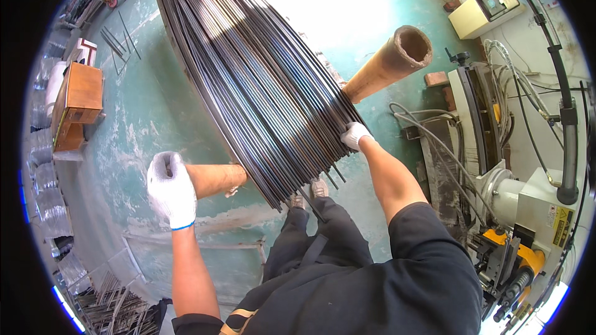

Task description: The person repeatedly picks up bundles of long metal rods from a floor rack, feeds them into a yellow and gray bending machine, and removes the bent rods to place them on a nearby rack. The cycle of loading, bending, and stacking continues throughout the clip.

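My left hand, in a white knitted glove with a blue cuff edge, is closed at the top end of a brown upright tube. The glove covers most of that end. My right hand, gloved in white too, has its fingers closed at the near right corner of a large bundle of thin dark metal rods. How many rods it holds is hidden. The bundle stretches away from my feet, with a few rod ends sticking out toward me.
Another hollow brown tube rises at the bundle's right side. Machinery with yellow parts, cables and hoses stand at the right. A wooden cabinet is at the left. More rods lie at the lower left on the green floor.
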